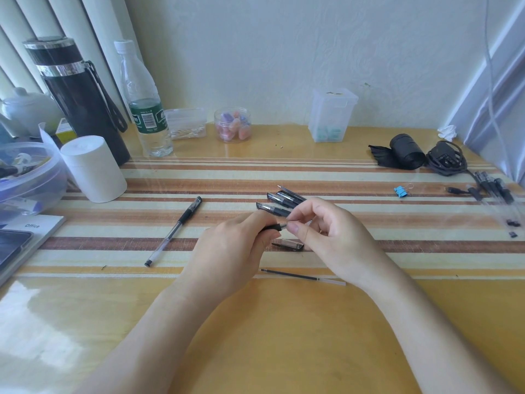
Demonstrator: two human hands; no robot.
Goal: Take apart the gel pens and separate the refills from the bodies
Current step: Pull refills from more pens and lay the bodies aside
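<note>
At the far left we are seeing a tall black steel flask (82,100) and a clear plastic water bottle (145,103) standing at the back of the striped yellow table (284,336). Just right of a white paper cylinder (93,169), a whole capped gel pen with a clear barrel and black grip (174,231) is lying alone. At the centre, our left hand (235,251) is clenching the black grip of a gel pen body (274,227), while our right hand (326,237) is pinching that pen's tip end between thumb and forefinger. Beyond the hands, capped black gel pens (279,203) are lying clustered; a loose cap (288,245) and a thin dark refill (301,276) are lying nearer us. At the far right, clear emptied pen bodies (494,191) are lying grouped.
</note>
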